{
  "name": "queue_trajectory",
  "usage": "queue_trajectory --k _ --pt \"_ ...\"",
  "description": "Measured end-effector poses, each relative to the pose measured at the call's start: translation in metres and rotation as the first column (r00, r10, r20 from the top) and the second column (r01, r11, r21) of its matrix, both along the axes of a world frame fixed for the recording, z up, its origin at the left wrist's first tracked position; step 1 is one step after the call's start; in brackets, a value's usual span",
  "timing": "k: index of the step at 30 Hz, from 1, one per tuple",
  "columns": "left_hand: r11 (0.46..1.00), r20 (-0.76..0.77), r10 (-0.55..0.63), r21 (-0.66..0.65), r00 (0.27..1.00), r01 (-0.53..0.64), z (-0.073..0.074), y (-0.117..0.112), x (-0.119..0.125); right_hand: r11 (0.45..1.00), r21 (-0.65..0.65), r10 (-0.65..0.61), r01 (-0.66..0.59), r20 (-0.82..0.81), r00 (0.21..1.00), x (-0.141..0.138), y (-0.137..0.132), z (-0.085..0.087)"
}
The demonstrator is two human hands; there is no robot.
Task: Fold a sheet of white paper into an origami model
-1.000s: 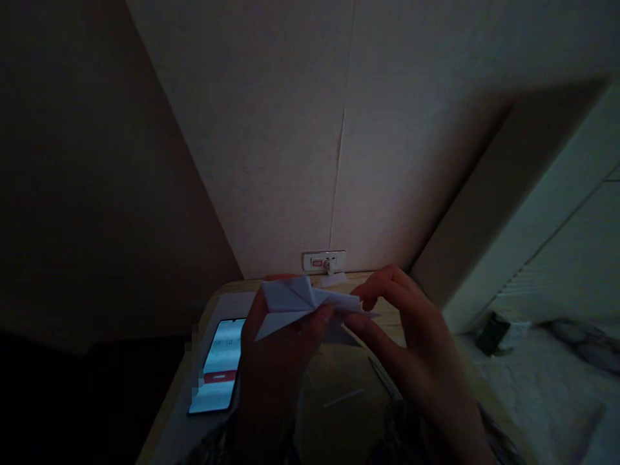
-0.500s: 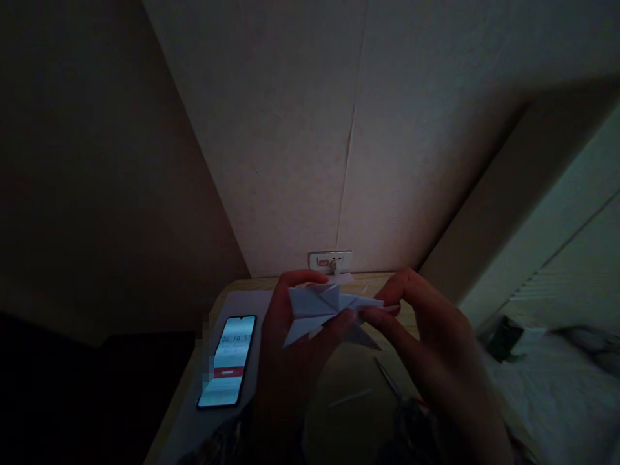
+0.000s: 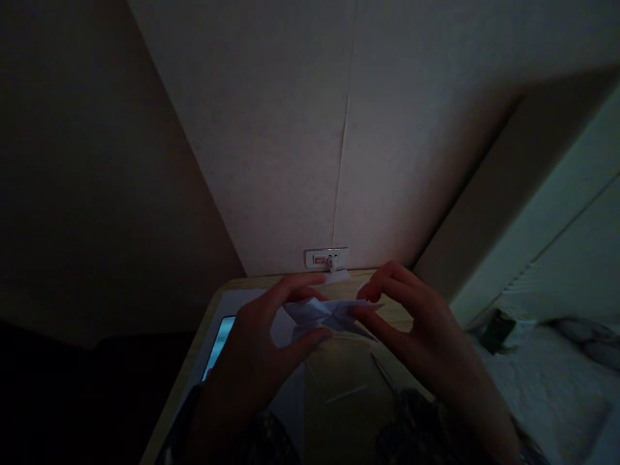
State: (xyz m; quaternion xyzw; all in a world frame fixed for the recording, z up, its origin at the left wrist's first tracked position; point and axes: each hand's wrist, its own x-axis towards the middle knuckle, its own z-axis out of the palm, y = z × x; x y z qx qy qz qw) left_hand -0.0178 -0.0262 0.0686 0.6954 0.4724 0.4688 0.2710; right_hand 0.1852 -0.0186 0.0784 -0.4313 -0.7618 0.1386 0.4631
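Observation:
A white folded paper piece [image 3: 322, 312] with pointed flaps is held above the table between both hands. My left hand [image 3: 256, 342] spans its left side, thumb at the lower front flap and fingers at the upper back edge. At the right end, my right hand [image 3: 411, 310] pinches the paper between thumb and fingers. The paper's far side is partly hidden by the fingers. Below my right hand lies a pointed metal blade [image 3: 382, 372], its rear part hidden by the dark sleeve.
On the light wooden table [image 3: 266, 282] a lit phone [image 3: 220, 339] rests on a white sheet [image 3: 232, 298], partly behind my left hand. A thin paper strip [image 3: 345, 394] lies near the front. A wall socket [image 3: 314, 258] with a plug is behind; bedding [image 3: 537, 387] is at right.
My left hand has shifted left and loosened to a wider hold, now covering part of the phone. The folded paper has tilted, showing a flatter side. My right hand still pinches its right end.

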Motion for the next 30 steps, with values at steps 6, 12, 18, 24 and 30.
queue_trajectory --k 6,12,18,24,30 --pt "1.000 -0.094 -0.016 -0.020 0.995 0.015 0.006 -0.006 0.004 0.999 0.009 0.047 -0.048 0.088 0.995 -0.001 -0.002 -0.001" --pt "0.996 -0.094 0.030 -0.080 0.995 -0.037 0.005 -0.010 0.012 0.997 0.061 0.045 -0.054 0.135 0.990 -0.007 -0.003 0.000" --pt "0.994 -0.060 -0.010 -0.110 0.998 0.003 0.008 -0.007 0.016 0.995 0.069 0.067 -0.074 0.094 0.993 -0.011 -0.005 0.002" --pt "0.976 0.082 -0.071 -0.201 0.994 0.086 0.016 -0.007 0.015 0.995 0.062 0.078 -0.075 -0.047 0.996 -0.009 -0.008 0.002" --pt "0.930 0.260 -0.045 -0.340 0.965 0.136 0.024 -0.012 0.019 0.997 0.050 0.062 -0.056 -0.140 0.988 -0.010 -0.009 0.000"
